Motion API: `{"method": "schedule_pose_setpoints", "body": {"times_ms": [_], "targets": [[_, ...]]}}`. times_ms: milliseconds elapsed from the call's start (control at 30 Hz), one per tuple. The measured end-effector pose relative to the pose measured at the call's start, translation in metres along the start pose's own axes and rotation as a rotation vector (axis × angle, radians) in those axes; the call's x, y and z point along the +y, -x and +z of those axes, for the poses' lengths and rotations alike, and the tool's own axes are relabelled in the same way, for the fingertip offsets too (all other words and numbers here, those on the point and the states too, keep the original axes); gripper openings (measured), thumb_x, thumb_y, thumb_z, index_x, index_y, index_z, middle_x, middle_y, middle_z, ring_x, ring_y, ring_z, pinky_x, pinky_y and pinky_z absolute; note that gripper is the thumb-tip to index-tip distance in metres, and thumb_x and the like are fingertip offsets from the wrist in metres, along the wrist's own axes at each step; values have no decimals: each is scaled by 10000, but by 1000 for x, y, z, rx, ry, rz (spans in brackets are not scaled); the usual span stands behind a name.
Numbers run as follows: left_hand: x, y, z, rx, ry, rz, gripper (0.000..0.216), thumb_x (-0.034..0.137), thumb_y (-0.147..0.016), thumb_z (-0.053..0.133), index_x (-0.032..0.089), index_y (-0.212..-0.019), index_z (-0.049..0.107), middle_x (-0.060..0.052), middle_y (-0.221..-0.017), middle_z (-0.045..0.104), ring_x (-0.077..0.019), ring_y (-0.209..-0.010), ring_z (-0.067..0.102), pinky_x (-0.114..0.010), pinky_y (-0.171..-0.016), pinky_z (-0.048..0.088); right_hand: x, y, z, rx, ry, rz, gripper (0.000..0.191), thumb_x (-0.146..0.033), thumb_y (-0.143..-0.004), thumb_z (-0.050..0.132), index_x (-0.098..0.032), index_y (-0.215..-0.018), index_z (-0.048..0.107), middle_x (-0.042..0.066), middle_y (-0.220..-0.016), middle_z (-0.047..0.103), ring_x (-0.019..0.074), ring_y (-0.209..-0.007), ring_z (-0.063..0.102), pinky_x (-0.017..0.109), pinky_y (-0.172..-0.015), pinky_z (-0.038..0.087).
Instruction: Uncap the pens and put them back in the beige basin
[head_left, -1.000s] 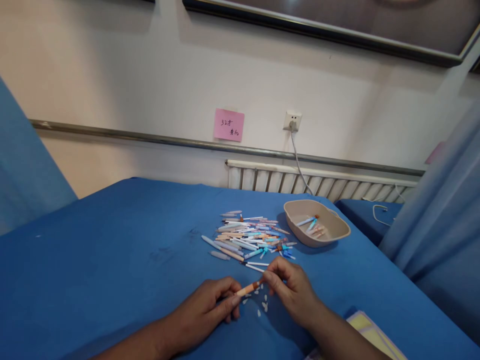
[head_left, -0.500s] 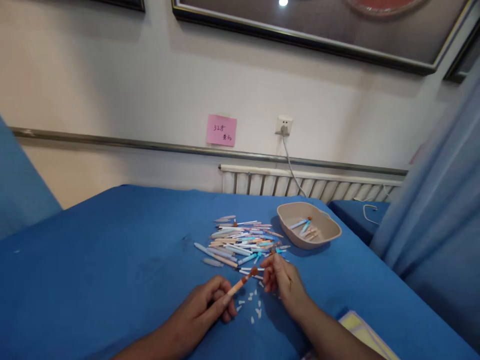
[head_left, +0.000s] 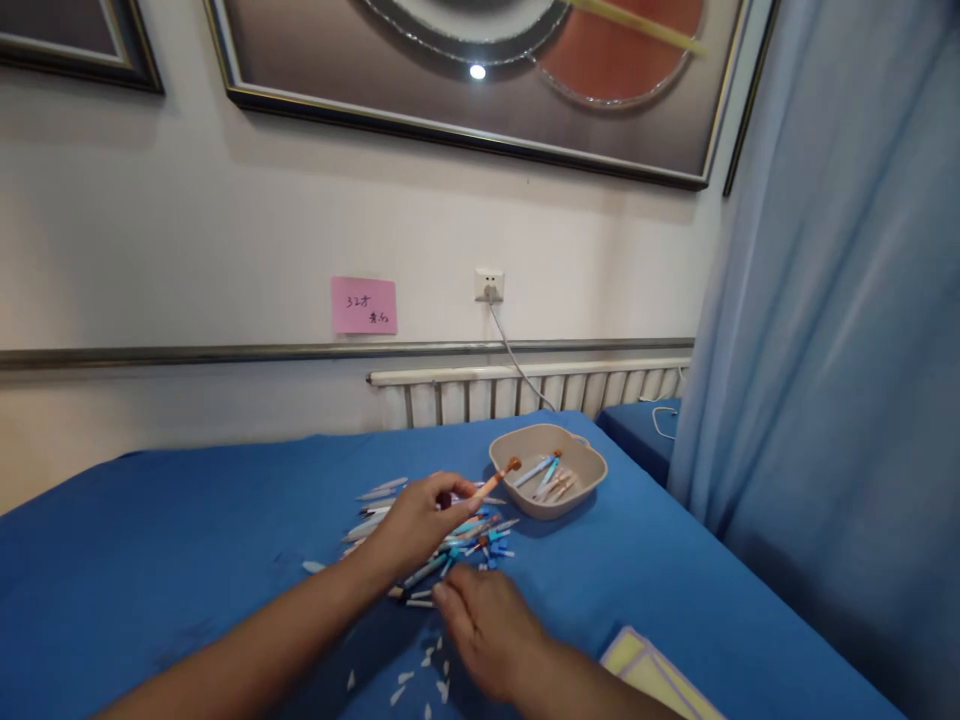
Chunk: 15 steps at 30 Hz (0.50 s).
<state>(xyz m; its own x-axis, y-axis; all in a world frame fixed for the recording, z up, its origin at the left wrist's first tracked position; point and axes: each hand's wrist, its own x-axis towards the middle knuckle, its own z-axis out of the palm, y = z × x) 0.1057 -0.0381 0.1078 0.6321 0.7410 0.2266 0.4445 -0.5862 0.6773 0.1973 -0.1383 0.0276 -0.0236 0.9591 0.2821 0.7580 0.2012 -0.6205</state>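
My left hand (head_left: 424, 520) is closed on an orange pen with a brown knobbed end (head_left: 496, 482), held tilted up at the left rim of the beige basin (head_left: 551, 508). Beneath that hand lies a pile of pens (head_left: 431, 568) in white, grey, blue and orange. My right hand (head_left: 491, 630) is at the pile's near edge with its fingers curled together; what they hold, if anything, is hidden. Inside the basin are several pens (head_left: 534, 470), blue and pinkish ones among them. Small white pointed pieces (head_left: 442, 690) are scattered on the cloth near my right hand.
A blue cloth (head_left: 187, 560) covers the table. Yellow sheets with purple edges (head_left: 652, 675) lie at the near right. A blue curtain (head_left: 817, 330) hangs on the right. Behind the table are a radiator (head_left: 450, 395) and a plugged-in socket (head_left: 490, 287).
My left hand has carried the orange pen up and forward, over the pile to the basin. My right hand has drawn back below the pile. The camera view has turned right.
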Motion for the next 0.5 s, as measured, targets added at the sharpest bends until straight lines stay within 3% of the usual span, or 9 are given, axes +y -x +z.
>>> {"method": "schedule_pose_setpoints", "body": {"times_ms": [100,267,367,500], "targets": [[18,-48,22,-40,-110,22,262,385,-748,578,147,-797,675,26,-617,613,-136,-580,530,-202,-524,361,-4,1,-7,-64,67,-106,366,-394,-940,328,-195,-860,625,48,-792,702,179,-724,649,230,-576,380],[36,-118,63,-96,-199,43,229,370,-739,616,150,-760,674,11,-702,651,-164,-686,589,-217,-566,389,-7,2,-12,-135,72,-204,366,-419,-921,365,-192,-920,651,48,-855,719,184,-762,663,229,-578,406],[39,-145,84,-167,-294,6,211,348,-777,632,145,-819,665,-13,-794,661,-182,-781,607,-253,-677,450,-9,1,-17,-154,113,-230,354,-404,-902,393,-181,-916,668,59,-867,723,197,-752,669,241,-575,425],[33,-162,108,-291,-417,-97,267,309,-891,545,145,-1101,567,-66,-1101,596,-209,-932,602,-392,-796,510,-15,0,-31,-144,126,-256,281,-331,-863,441,-192,-934,674,47,-878,729,189,-738,672,237,-590,454]]}}
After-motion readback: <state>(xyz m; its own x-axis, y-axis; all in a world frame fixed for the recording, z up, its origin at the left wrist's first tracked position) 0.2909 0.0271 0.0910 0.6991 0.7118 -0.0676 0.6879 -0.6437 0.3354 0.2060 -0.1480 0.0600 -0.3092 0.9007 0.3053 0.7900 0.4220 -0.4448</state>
